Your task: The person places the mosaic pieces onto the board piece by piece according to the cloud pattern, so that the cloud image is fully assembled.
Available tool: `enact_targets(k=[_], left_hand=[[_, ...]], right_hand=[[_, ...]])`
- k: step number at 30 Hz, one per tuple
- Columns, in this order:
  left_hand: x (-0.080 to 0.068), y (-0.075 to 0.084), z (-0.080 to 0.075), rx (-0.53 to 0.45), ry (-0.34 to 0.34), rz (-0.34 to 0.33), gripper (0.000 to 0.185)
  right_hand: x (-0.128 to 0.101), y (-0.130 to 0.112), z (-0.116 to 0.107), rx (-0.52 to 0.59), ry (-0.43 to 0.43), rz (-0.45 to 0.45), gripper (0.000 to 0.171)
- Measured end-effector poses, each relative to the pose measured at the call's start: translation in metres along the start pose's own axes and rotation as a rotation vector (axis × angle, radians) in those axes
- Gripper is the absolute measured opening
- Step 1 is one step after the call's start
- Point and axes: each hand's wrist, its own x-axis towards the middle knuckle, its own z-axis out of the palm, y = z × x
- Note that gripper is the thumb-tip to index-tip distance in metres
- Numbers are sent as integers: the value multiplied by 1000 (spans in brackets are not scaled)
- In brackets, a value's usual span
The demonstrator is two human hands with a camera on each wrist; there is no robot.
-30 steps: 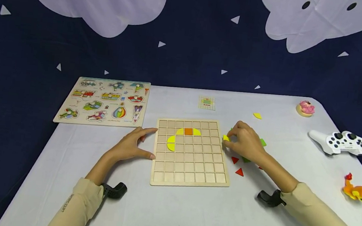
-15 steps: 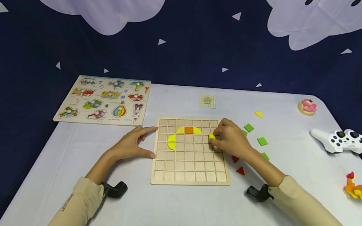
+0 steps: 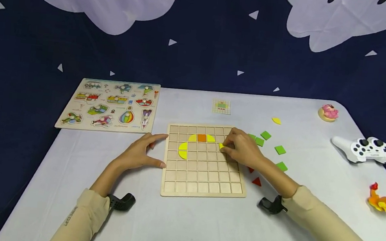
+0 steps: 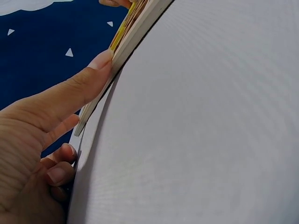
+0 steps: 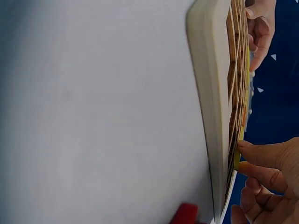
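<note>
Small flat yellow piece, outline partly hidden, is pinched between thumb and finger of the right hand at the right part of the square pale wooden grid board; can't tell if seated. Board also holds an orange square tile and yellow quarter-circle tiles. Left hand is loose, spread thumb and index finger touching board's left edge; green square tiles lie right on the white surface.
</note>
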Motion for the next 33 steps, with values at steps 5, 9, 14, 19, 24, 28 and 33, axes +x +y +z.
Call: enact_targets(k=[5,9,14,19,24,28,33], left_hand=[[0,2,-1,0,2,9,93],[-1,2,-1,-3,3,12,93],[-1,2,-1,-16,6,17,92],[-2,1,0,-6,8,7,93],[-2,-2,1,-7,11,0,93],[-2,-2,2,-13,9,4,93],[-1,0,2,-7,8,6,93]], right_hand=[[3,-1,1,62,-32,42,10],[6,-2,0,79,-62,52,11],[5,-5,-1,73,-67,70,11],[4,-7,0,45,-55,76,13],[2,-5,-1,18,-34,41,15],[0,1,-9,103,-4,93,20],[3,21,-29,89,91,167,25]])
